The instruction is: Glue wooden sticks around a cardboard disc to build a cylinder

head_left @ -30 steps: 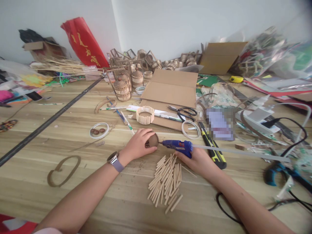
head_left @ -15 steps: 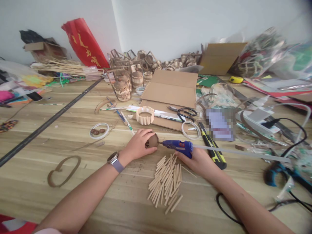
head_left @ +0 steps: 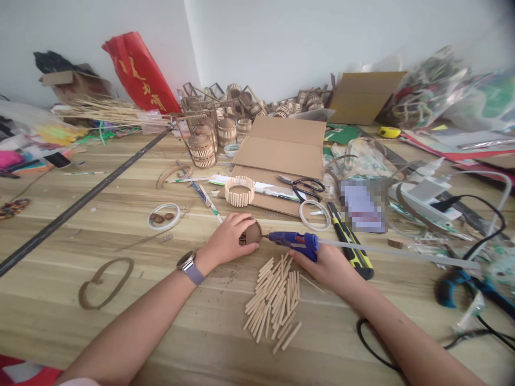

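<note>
My left hand (head_left: 229, 238), with a watch on its wrist, is closed round a small round cardboard piece (head_left: 252, 234) with dark printing. The hand covers its left part. My right hand (head_left: 322, 266) grips a blue glue gun (head_left: 295, 242), a long clear glue stick (head_left: 394, 252) reaching out of its back end. The gun's nozzle touches or nearly touches the right edge of the cardboard piece. Just below lies a heap of short wooden sticks (head_left: 271, 300). Beyond my left hand stands a ring of upright wooden sticks (head_left: 240, 192).
Scissors (head_left: 303, 187), a tape roll (head_left: 315, 215) and a yellow-black utility knife (head_left: 351, 241) lie to the right, near a white power strip (head_left: 426, 198). Cardboard sheets (head_left: 281, 145) and small wooden baskets (head_left: 201, 150) stand farther back. A black cable (head_left: 374, 351) loops by my right forearm.
</note>
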A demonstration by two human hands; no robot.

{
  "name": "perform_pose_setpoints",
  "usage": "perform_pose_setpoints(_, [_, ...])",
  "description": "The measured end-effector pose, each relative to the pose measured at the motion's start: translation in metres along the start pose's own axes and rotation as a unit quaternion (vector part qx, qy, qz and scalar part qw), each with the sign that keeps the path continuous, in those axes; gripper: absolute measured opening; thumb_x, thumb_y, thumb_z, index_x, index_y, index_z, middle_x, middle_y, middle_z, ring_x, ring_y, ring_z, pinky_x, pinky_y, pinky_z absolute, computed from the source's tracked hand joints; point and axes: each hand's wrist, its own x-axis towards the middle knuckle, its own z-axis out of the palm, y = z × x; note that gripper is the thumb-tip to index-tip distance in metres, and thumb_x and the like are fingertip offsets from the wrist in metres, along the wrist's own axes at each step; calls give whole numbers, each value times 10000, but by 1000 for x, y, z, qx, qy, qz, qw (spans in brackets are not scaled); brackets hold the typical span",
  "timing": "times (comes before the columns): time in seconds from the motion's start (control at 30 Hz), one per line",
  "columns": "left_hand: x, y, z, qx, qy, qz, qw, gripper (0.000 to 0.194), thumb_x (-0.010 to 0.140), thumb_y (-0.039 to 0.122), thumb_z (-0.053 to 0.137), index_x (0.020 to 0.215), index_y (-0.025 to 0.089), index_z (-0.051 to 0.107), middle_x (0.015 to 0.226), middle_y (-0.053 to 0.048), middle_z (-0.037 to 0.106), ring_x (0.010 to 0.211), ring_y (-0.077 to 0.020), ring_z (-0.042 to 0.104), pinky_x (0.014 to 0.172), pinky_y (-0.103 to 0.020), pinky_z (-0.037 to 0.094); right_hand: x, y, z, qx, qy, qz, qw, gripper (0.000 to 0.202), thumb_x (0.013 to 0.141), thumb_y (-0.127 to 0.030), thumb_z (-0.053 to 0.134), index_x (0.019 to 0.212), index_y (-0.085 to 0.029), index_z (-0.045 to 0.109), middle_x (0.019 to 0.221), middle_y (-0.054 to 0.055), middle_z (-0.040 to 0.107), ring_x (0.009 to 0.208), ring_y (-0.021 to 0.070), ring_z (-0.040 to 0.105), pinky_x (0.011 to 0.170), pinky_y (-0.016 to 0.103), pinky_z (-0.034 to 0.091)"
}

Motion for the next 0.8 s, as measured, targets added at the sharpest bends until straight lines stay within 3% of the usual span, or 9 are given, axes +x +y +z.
perform_pose_setpoints(0.2, [-1, 0, -2, 3, -12, 2, 1000, 505, 760, 248, 689, 1248, 173, 584, 1386, -153, 525, 1296, -325, 461, 1101, -517, 398, 2, -3, -5, 37, 6, -12, 999, 356, 873, -414, 517, 1099, -220, 712, 970, 62, 781, 830, 263, 736, 722, 363, 574])
perform_pose_setpoints(0.33, [-2, 6, -5, 38, -5, 0, 999, 502, 736, 207, 685, 1230, 173, 598, 1498, -162, 391, 1390, -376, 331, 1129, -563, 337, 2, -1, -5, 36, 3, 6, 999, 342, 874, -428, 523, 1050, -226, 735, 809, 40, 782, 681, 243, 721, 627, 348, 569])
perform_pose_setpoints(0.4, [-3, 11, -5, 54, 9, -14, 998, 472, 737, 260, 716, 1187, 164, 607, 1506, -182, 362, 1363, -397, 362, 1098, -576, 367, 1, 1, -5, 38, 2, 7, 999, 337, 872, -428, 526, 1037, -226, 740, 774, 33, 777, 671, 242, 717, 617, 346, 569])
perform_pose_setpoints(0.5, [-4, 19, -1, 67, 35, -44, 996, 321, 757, 319, 735, 1015, 174, 611, 1460, -182, 411, 1273, -387, 468, 1025, -572, 436, 1, 1, -4, 40, 8, 2, 999, 319, 867, -418, 539, 1023, -231, 745, 795, 32, 781, 727, 249, 727, 637, 341, 573])
perform_pose_setpoints(0.6, [-2, 26, 3, 77, 59, -55, 994, 211, 765, 275, 729, 844, 190, 553, 1408, -174, 460, 1243, -379, 494, 991, -569, 456, 1, -1, -5, 45, 7, -5, 999, 316, 876, -414, 534, 1035, -236, 743, 861, 42, 787, 793, 257, 736, 678, 337, 574])
perform_pose_setpoints(0.8, [2, 33, 5, 68, 55, -62, 994, 176, 766, 150, 675, 755, 199, 506, 1360, -170, 495, 1256, -366, 485, 1008, -545, 445, 2, -1, -5, 48, -1, 14, 999, 336, 862, -427, 538, 1038, -227, 742, 882, 56, 786, 784, 271, 737, 676, 369, 578])
